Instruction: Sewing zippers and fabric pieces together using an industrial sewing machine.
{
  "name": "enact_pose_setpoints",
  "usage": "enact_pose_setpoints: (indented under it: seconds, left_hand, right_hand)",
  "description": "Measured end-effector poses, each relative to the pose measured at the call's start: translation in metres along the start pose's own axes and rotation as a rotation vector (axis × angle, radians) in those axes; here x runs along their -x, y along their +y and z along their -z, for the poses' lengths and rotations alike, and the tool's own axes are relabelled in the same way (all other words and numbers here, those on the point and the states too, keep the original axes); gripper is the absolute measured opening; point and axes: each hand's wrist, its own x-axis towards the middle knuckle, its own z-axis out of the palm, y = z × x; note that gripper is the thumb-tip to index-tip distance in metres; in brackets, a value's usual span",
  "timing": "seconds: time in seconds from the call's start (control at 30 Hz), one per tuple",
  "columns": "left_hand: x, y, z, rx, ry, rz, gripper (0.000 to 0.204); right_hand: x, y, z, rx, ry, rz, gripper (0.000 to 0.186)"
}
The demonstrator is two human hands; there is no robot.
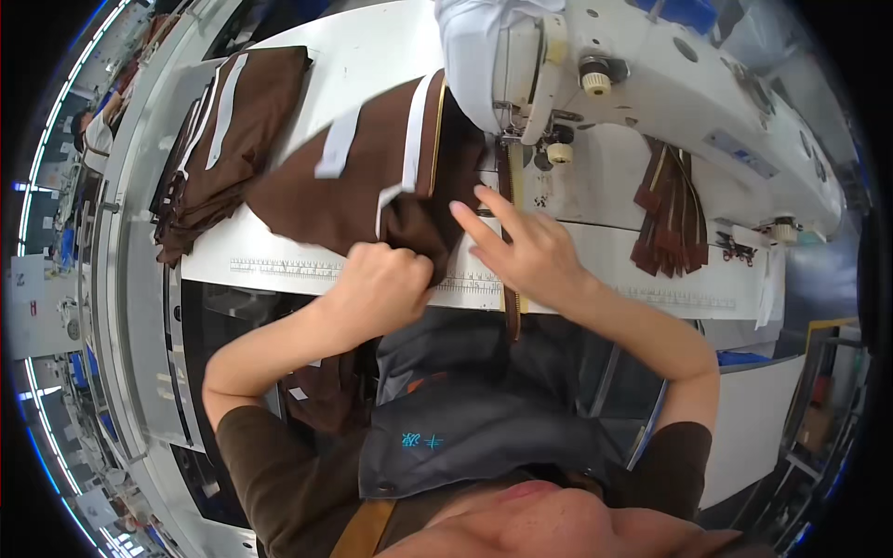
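Observation:
My left hand (383, 284) is closed on the near edge of a brown fabric piece (372, 153), which is lifted and bunched beside the fist. White strips and a yellow-edged zipper tape run across this piece. My right hand (535, 256) has its fingers stretched out, with nothing seen in them. Its fingertips are close to the fabric's right side and to a brown zipper (512, 312). That zipper runs from below the needle area of a white sewing machine (549, 84) toward me and hangs over the table's front edge.
A stack of brown fabric pieces (246, 112) with white strips lies at the left of the white table (358, 46). On the right are a bundle of brown zippers (672, 214) and small red-handled snips (737, 247). White cloth (470, 56) hangs by the machine head.

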Motion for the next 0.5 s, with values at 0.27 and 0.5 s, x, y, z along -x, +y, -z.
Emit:
enact_pose_setpoints:
  seconds: [0.27,0.5]
  left_hand:
    - [-0.037,0.001,0.035,0.272,0.098,-0.097,0.021]
    - [-0.106,-0.039,0.000,0.273,0.057,-0.099,0.023]
  right_hand:
    - [-0.009,0.024,-0.009,0.046,-0.107,0.266,0.028]
    - [-0.010,0.010,-0.006,0.268,-0.286,0.467,0.032]
